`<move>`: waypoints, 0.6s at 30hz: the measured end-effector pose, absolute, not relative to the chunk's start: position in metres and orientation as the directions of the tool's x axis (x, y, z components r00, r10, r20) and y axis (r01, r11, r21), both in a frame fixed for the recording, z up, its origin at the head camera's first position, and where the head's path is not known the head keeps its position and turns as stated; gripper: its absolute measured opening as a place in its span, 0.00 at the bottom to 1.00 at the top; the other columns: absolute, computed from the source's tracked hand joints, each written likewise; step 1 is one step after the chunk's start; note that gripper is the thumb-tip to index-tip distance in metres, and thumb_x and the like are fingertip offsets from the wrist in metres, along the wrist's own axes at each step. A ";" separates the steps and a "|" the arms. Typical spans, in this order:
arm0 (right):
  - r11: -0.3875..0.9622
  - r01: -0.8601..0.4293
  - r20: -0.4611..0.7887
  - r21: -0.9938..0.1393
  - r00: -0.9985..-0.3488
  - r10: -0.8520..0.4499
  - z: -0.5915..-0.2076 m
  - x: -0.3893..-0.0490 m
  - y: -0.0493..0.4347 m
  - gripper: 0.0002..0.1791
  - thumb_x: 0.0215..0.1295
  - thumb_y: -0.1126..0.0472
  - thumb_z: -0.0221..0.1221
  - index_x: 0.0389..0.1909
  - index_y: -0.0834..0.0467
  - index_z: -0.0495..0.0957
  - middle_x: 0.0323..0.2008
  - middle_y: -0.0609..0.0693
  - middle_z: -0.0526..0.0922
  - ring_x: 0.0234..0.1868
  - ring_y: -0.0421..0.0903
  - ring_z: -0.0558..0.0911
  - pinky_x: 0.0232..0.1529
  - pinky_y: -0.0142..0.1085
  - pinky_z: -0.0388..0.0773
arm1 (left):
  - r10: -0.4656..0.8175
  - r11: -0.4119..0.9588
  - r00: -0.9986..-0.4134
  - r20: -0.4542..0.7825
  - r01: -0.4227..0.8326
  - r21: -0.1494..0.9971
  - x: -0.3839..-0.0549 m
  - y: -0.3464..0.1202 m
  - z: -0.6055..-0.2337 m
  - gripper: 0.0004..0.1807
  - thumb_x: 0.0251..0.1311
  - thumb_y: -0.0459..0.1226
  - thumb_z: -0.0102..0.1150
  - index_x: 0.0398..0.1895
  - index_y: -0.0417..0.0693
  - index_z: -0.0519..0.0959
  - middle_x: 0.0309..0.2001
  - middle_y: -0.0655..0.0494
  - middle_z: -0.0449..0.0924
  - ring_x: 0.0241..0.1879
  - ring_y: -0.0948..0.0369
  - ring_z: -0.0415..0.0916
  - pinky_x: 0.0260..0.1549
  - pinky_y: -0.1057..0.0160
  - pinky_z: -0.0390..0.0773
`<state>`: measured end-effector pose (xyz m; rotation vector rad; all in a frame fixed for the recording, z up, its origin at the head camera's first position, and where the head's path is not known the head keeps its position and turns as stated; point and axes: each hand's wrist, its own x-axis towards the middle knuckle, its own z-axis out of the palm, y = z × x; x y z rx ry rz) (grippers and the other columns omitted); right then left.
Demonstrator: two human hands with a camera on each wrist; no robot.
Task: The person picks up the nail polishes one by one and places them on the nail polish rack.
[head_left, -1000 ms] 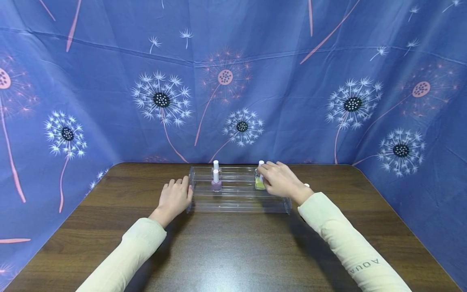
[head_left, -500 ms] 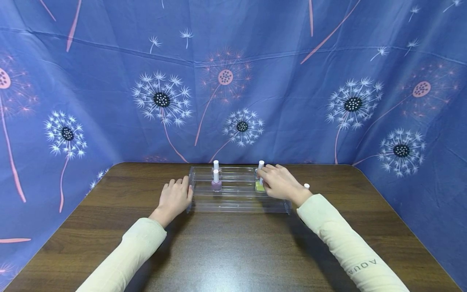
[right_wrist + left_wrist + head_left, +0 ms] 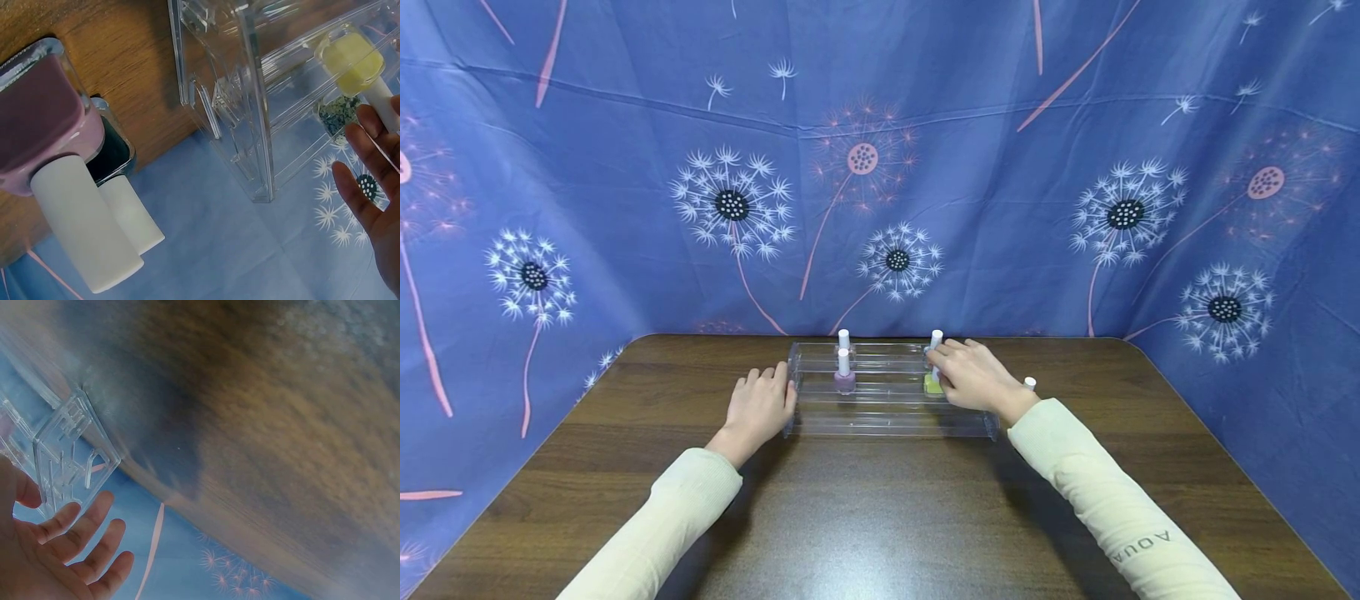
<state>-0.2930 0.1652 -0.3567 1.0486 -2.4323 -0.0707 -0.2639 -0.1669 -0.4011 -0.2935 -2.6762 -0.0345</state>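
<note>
A clear acrylic tiered rack [image 3: 887, 423] stands on the table. My left hand [image 3: 760, 408] grips its left end panel [image 3: 75, 450], thumb and index finger at the panel's edge and the other fingers spread loosely. My right hand [image 3: 977, 375] is at the rack's right side, pinching the white cap of a yellow nail polish bottle [image 3: 352, 62] that sits at a tier. Behind it, on the tier above, stands a glittery dark green polish bottle [image 3: 339, 115]. To the left, a lilac polish bottle [image 3: 845, 380] stands with another white-capped bottle [image 3: 844, 337] behind it.
Right of the rack, by my right wrist, stand a mauve polish bottle [image 3: 44, 119] and a dark one [image 3: 114, 147]; in the head view a white cap [image 3: 1030, 382] shows there. A blue dandelion-print cloth [image 3: 1000, 250] hangs around the wooden table [image 3: 865, 508].
My right hand has shifted slightly, uncovering more of the rear bottle's cap, and the yellow bottle sits a touch lower. My left hand stays at the rack's end.
</note>
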 end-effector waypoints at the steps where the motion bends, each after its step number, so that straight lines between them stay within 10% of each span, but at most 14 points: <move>1: 0.705 -0.670 0.412 0.231 -0.589 -0.695 -0.357 -0.293 0.165 0.07 0.51 0.66 0.52 0.31 0.54 0.75 0.28 0.44 0.78 0.33 0.45 0.77 0.28 0.38 0.69 | 0.201 0.977 -0.878 0.435 0.213 -0.024 -0.264 -0.167 -0.401 0.17 0.61 0.42 0.47 0.45 0.38 0.72 0.32 0.43 0.80 0.34 0.45 0.76 0.32 0.48 0.74; 18: 0.709 -0.669 0.420 0.223 -0.590 -0.689 -0.357 -0.294 0.166 0.09 0.50 0.63 0.55 0.34 0.54 0.76 0.29 0.43 0.79 0.33 0.45 0.78 0.29 0.38 0.69 | 0.205 0.976 -0.878 0.433 0.217 -0.023 -0.264 -0.167 -0.402 0.17 0.61 0.42 0.47 0.45 0.37 0.72 0.32 0.44 0.80 0.33 0.45 0.75 0.31 0.49 0.74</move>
